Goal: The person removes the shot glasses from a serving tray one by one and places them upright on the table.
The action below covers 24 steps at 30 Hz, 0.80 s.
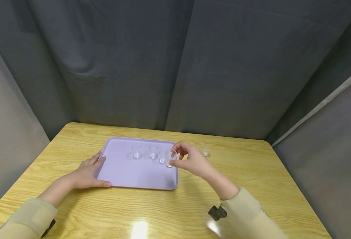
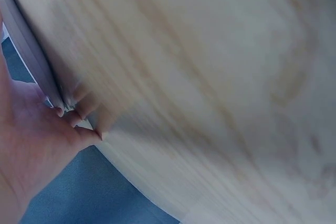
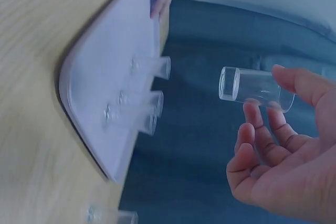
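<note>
My right hand (image 1: 191, 161) pinches a small clear glass (image 3: 257, 88) between thumb and fingertips. In the right wrist view this glass is off the tray, its thick base facing the tray. Under and left of that hand lies a lilac tray (image 1: 124, 176) bearing three more clear glasses: one glass (image 1: 136, 152) at left, a second glass (image 1: 153, 152) beside it, and a third glass (image 1: 162, 157) closest to the held one. At the tray's left side rests my left hand (image 1: 87, 172), fingers spread along the rim and thumb by the front corner.
On the wooden table (image 1: 238, 179), right of the tray, stands a clear glass (image 1: 206, 150). Another glass rim (image 1: 191, 143) shows partly behind the right hand. Grey curtains (image 1: 127, 66) hang along the table's back edge and both sides.
</note>
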### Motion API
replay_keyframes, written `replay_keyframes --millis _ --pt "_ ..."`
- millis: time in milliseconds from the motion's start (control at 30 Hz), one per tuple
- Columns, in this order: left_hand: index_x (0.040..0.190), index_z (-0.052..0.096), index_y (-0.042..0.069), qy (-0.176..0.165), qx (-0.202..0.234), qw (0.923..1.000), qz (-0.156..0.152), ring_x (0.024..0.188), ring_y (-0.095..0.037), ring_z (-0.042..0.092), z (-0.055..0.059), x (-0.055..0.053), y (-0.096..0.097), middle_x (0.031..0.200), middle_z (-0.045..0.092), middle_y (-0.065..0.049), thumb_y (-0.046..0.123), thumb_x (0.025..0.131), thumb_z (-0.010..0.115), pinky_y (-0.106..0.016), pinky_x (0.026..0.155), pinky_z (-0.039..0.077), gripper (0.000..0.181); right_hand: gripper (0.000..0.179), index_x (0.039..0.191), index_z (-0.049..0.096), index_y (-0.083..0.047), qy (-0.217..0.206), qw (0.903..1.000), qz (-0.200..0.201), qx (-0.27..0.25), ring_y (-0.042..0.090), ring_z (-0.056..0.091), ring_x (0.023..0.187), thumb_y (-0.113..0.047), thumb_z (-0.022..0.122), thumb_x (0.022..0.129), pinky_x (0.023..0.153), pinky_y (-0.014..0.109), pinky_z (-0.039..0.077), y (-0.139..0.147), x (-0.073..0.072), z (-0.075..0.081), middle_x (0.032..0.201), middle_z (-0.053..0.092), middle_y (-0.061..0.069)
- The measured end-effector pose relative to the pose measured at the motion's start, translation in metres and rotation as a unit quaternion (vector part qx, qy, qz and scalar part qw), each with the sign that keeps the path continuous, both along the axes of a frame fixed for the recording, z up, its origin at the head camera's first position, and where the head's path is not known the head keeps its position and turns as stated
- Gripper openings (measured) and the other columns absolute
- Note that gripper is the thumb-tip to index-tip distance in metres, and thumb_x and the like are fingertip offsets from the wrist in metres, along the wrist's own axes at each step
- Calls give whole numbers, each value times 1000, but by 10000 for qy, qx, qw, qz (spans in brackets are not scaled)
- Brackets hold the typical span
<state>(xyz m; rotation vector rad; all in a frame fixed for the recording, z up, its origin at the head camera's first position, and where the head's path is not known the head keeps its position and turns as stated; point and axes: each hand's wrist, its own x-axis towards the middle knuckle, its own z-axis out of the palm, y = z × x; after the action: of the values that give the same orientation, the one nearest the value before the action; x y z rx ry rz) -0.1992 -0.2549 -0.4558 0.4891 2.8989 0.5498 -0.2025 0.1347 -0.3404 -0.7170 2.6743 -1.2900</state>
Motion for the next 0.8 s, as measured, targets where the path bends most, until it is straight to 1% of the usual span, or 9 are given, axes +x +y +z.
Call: replay_keyframes --millis 167,367,600,800 --pt "145 25 -8 -46 44 10000 32 134 -55 16 0 0 0 154 7 -30 71 67 67 -72 103 11 118 31 104 58 -10 126 9997 -158 143 16 51 80 -17 76 79 64 25 44 22 2 10 95 64 2" --pt "145 24 -7 -67 56 10000 43 134 -55 15 -1 0 1 154 6 -29 70 67 67 -72 103 10 118 31 107 58 -11 132 9986 -476 208 19 52 83 -18 74 81 63 25 44 52 1 16 97 64 2" --pt "145 24 -8 -55 75 10000 24 134 -55 15 0 -1 1 154 6 -30 70 67 68 -72 103 10 119 33 110 56 -9 235 9948 -925 350 20 51 86 -25 71 85 60 26 42 87 -3 16 102 64 5" --pt "145 24 -8 -45 95 9999 7 134 -55 15 -4 -1 -1 154 5 -30 71 67 67 -69 104 11 119 36 114 55 -6 220 9900 -1330 424 21 51 87 -27 68 87 67 26 44 115 -14 10 104 64 8"
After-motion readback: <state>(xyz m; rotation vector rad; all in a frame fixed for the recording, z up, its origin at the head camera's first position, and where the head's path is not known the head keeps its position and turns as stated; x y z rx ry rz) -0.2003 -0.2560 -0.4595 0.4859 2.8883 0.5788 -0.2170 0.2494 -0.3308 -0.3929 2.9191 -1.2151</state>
